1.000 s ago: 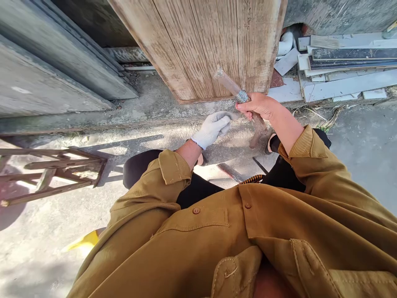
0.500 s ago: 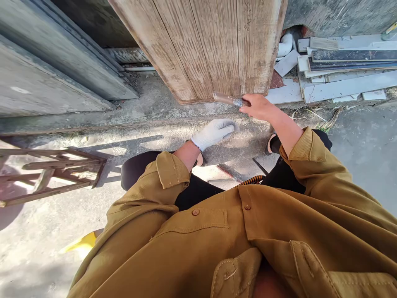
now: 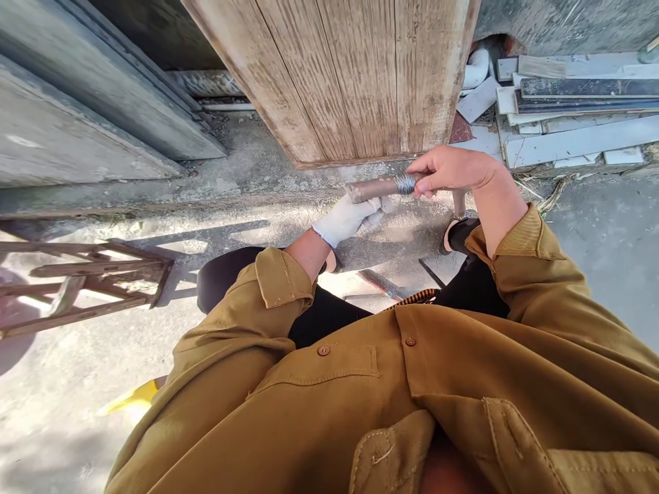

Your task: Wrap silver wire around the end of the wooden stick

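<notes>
A round, brown wooden handle [image 3: 371,189] with silvery wire [image 3: 404,183] wound about one part lies crosswise between my hands, just below the door-like plank panel [image 3: 355,89]. My bare right hand [image 3: 447,169] pinches it at the wire end, thumb below and fingers above. A short brown piece [image 3: 459,202] shows under that hand; whether it belongs to the same tool, I cannot tell. My left hand [image 3: 351,218], in a white knitted glove, is at the handle's other end, its fingers curled against the underside and partly hidden by it.
Stacked boards and offcuts [image 3: 576,110] lie at the right beside a white pipe elbow [image 3: 476,67]. Grey panels [image 3: 103,89] lean at the left. A wooden frame [image 3: 87,281] stands on the concrete at left, with a yellow object [image 3: 134,396] nearer me. Slim tools [image 3: 381,284] lie between my feet.
My right hand has brought the wire-bound handle down and nearer, turning it so its far end meets my gloved left hand. The left hand has shifted slightly left.
</notes>
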A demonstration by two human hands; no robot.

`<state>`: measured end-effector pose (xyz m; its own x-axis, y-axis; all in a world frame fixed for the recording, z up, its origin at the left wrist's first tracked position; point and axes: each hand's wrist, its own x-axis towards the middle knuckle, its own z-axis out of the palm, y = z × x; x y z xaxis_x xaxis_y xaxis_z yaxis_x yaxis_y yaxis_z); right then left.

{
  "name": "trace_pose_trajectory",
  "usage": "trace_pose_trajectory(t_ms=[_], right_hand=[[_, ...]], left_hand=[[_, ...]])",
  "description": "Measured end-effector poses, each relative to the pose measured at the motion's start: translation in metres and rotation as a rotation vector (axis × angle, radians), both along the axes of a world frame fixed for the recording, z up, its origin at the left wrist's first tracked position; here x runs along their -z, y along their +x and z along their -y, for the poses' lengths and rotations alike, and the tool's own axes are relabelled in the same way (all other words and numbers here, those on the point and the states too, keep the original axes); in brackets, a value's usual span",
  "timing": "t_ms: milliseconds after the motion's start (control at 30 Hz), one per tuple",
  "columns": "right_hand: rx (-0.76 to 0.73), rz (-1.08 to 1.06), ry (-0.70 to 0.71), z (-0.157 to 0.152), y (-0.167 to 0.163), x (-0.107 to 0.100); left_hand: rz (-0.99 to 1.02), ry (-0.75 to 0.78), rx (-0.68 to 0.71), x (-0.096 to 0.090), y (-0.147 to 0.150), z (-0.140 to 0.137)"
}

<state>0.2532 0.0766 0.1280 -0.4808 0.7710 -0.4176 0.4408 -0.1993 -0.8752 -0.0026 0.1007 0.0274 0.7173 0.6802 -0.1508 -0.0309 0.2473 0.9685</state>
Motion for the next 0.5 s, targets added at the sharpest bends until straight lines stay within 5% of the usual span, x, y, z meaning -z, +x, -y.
trace_pose_trajectory(t_ms=[133, 300, 400, 500], right_hand=[[0.352, -0.151, -0.022, 0.006, -0.022, -0.004], [0.546, -0.31, -0.061, 0.004, -0.039, 0.003], [0.573, -0.131, 0.038, -0.004, -0.035, 0.009], [0.487, 0.312, 0.205, -0.008, -0.029, 0.018]], left_hand=[[0.023, -0.027, 0.069, -0.01, 0.001, 0.001], [-0.082, 0.062, 0.101, -0.009, 0.004, 0.004], [-0.219, 0.216, 0.074, -0.012, 0.006, 0.003], [-0.36, 0.357, 0.15, -0.022, 0.007, 0.002]])
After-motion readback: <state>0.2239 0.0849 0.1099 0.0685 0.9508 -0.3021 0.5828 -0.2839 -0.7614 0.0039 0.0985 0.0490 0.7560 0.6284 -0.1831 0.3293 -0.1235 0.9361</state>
